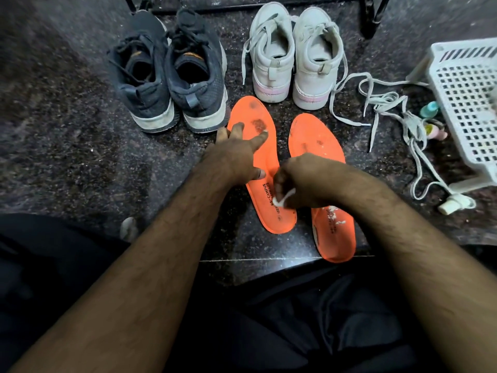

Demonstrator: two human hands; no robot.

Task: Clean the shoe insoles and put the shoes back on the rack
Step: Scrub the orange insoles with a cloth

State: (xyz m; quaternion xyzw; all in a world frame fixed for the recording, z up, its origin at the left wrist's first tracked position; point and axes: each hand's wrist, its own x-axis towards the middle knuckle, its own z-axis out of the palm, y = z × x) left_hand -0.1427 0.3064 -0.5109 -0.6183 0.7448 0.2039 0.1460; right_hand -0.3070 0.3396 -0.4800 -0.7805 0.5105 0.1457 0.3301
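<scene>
Two orange insoles lie side by side on the dark granite floor, the left insole [262, 146] and the right insole [320, 141], both with dark worn patches. My left hand [239, 154] presses flat with spread fingers on the left insole's front half. My right hand [298, 181] pinches a small white wipe [283, 199] against the left insole's heel area. White crumbs sit on the right insole's heel. Beyond the insoles stand a dark grey pair of sneakers [172, 76] and a white pair of sneakers [295, 57].
Loose white laces [390, 109] trail to the right of the white pair. A white perforated plastic basket [465, 103] lies tipped at the right edge, with small bottles [430, 109] and a white tube [454, 203] beside it. Black rack legs [372, 17] stand at the top.
</scene>
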